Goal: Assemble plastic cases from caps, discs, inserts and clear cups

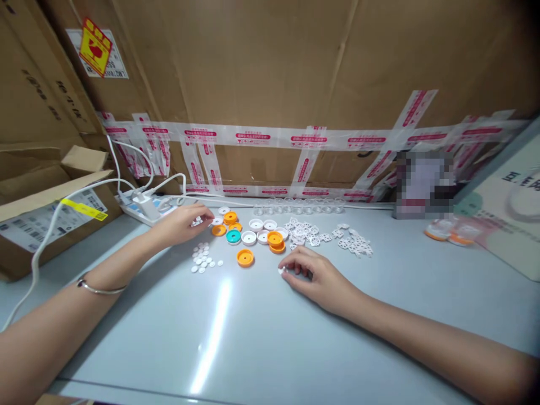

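Observation:
My right hand (pixel 314 275) rests low over the table, thumb and forefinger pinching a small white disc (pixel 282 270). On the left, my left hand (pixel 183 223) hovers with loosely bent fingers over small white pieces, partly hidden beneath it. Closest to its fingertips are a white round cap (pixel 217 221) and an orange cap (pixel 219 230). Several loose white discs (pixel 202 259) lie in front of that hand. Between the hands sit shallow round caps: a teal one (pixel 233 236), several white ones (pixel 248 238), and a lone orange one (pixel 245 258) nearest me.
White openwork pieces (pixel 301 232) lie in piles beyond my right hand. Clear rings (pixel 299 206) line the back. A power strip (pixel 145 207) with white cables and an open carton (pixel 54 208) stand left. A large taped box (pixel 253 84) walls the back; orange-and-white items (pixel 451 232) lie right.

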`<action>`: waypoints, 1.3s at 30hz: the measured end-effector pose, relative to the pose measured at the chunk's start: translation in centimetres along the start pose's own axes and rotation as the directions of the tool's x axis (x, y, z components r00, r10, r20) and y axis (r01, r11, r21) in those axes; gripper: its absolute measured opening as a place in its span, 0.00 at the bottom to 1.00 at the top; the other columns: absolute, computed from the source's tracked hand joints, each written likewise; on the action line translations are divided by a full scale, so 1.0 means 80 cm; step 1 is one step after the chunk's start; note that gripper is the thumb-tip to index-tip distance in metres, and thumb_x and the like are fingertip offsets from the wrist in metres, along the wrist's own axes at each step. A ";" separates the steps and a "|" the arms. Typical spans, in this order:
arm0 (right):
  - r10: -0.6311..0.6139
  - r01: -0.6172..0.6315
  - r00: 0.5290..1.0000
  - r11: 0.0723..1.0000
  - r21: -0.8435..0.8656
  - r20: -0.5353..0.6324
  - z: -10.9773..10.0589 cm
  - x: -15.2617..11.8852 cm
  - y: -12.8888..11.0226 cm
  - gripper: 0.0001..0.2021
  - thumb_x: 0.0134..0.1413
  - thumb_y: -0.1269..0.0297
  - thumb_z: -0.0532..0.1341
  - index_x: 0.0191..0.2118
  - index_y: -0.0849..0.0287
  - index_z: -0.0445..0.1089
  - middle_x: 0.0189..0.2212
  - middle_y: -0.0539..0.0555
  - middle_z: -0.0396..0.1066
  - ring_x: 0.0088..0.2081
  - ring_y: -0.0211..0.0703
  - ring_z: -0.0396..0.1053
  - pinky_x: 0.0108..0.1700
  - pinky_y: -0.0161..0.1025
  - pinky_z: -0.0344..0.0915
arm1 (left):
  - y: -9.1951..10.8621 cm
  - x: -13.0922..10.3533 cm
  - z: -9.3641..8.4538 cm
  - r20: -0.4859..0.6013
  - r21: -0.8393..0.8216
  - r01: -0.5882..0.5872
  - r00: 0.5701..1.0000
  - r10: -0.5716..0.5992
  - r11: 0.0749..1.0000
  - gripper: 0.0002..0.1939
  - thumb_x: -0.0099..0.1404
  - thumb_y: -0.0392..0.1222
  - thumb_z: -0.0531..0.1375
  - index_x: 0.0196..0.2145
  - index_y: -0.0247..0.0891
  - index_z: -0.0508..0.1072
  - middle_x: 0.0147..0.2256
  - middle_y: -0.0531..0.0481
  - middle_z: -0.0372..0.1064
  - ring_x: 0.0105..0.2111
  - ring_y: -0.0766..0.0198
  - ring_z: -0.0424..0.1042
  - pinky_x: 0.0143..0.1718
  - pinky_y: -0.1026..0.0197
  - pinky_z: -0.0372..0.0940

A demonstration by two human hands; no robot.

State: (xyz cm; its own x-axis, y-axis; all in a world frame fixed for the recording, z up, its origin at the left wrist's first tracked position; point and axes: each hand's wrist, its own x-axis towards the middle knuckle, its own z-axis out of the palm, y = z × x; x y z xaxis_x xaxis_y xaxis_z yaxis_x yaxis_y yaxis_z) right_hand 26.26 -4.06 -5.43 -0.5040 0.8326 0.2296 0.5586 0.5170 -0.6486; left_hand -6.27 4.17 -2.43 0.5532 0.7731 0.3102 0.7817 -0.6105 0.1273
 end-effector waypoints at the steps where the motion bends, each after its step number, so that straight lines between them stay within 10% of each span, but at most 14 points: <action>1: 0.008 -0.008 1.000 1.000 -0.007 -0.010 0.000 0.000 0.000 0.05 0.53 0.67 0.57 0.35 0.56 0.70 0.32 0.52 0.65 0.32 0.38 0.65 0.34 0.36 0.64 | -0.002 -0.001 0.000 0.020 0.011 0.007 1.000 -0.007 1.000 0.13 0.62 0.44 0.49 0.35 0.37 0.71 0.34 0.46 0.70 0.33 0.62 0.69 0.34 0.63 0.63; 13: 0.068 -0.069 0.998 0.993 0.094 0.016 -0.005 0.002 0.001 0.08 0.54 0.66 0.56 0.39 0.56 0.69 0.33 0.52 0.67 0.31 0.38 0.65 0.34 0.35 0.64 | -0.020 -0.003 -0.006 -0.003 0.107 0.106 0.994 -0.106 0.989 0.11 0.60 0.40 0.49 0.31 0.37 0.70 0.31 0.47 0.70 0.31 0.61 0.69 0.32 0.63 0.61; 25: 0.302 -0.246 0.952 0.857 0.453 -0.055 -0.015 0.007 0.001 0.09 0.53 0.60 0.56 0.35 0.59 0.67 0.25 0.49 0.65 0.27 0.36 0.63 0.33 0.35 0.60 | 0.025 -0.005 0.004 0.136 -0.041 -0.104 0.985 0.109 0.994 0.12 0.65 0.45 0.51 0.37 0.37 0.70 0.36 0.46 0.67 0.36 0.62 0.67 0.38 0.61 0.63; 35: 0.286 -0.261 0.958 0.880 0.397 -0.004 -0.012 0.006 0.006 0.08 0.55 0.61 0.54 0.35 0.58 0.67 0.27 0.49 0.66 0.29 0.36 0.63 0.33 0.35 0.60 | 0.014 -0.005 0.005 0.133 0.031 -0.159 0.979 0.154 0.987 0.10 0.66 0.37 0.49 0.33 0.36 0.69 0.33 0.47 0.67 0.33 0.63 0.67 0.35 0.64 0.61; 39: 0.228 -0.221 0.974 0.953 0.207 -0.009 -0.008 0.005 0.006 0.07 0.54 0.64 0.54 0.36 0.57 0.68 0.31 0.51 0.66 0.30 0.37 0.63 0.31 0.35 0.59 | 0.035 -0.004 -0.015 -0.027 0.063 -0.222 0.974 0.224 0.973 0.11 0.66 0.34 0.48 0.33 0.35 0.70 0.33 0.45 0.68 0.34 0.62 0.66 0.36 0.61 0.62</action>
State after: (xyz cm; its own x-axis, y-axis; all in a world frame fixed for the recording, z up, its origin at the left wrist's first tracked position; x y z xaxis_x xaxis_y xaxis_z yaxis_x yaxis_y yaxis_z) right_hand 26.77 -3.36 -5.20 -0.3576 0.9303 0.0823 0.5076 0.2676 -0.8190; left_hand -4.59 2.01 -1.01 0.7064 0.6119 0.3558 0.6560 -0.7548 -0.0043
